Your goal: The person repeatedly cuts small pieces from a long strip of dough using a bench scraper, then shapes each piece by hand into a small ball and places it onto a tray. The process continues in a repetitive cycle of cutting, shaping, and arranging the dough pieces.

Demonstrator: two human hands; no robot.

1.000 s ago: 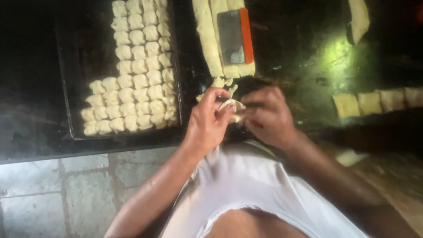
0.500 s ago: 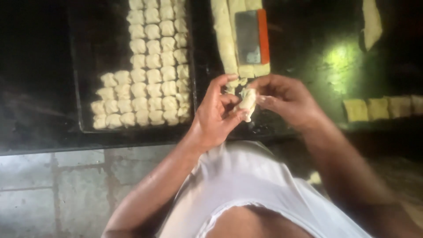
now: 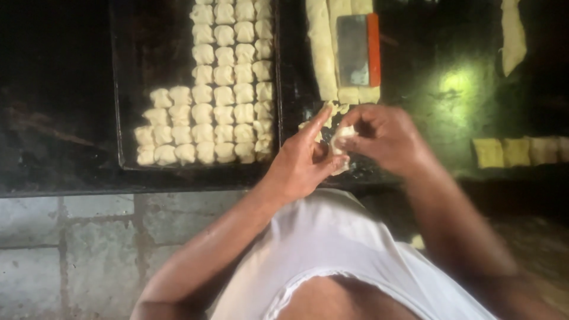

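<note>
Small pale dough piece [image 3: 340,142] pinched between both hands, above the near edge of the dark worktop [image 3: 450,89]; long axis roughly upright in the picture, running away from the body, upper end pointing towards the dough strips beyond. Left hand [image 3: 305,163] closed on its left side, thumb and fingers pressed in; right hand [image 3: 385,133] clamped on its right side and top, equally near. Just beyond the hands, long strips of dough [image 3: 323,53] with a metal scraper with an orange handle [image 3: 358,41] lying on them. Left of the left hand, a dark tray [image 3: 127,89] with rows of folded dough pieces [image 3: 225,89]. Right of the right hand, flat dough squares [image 3: 512,151].
</note>
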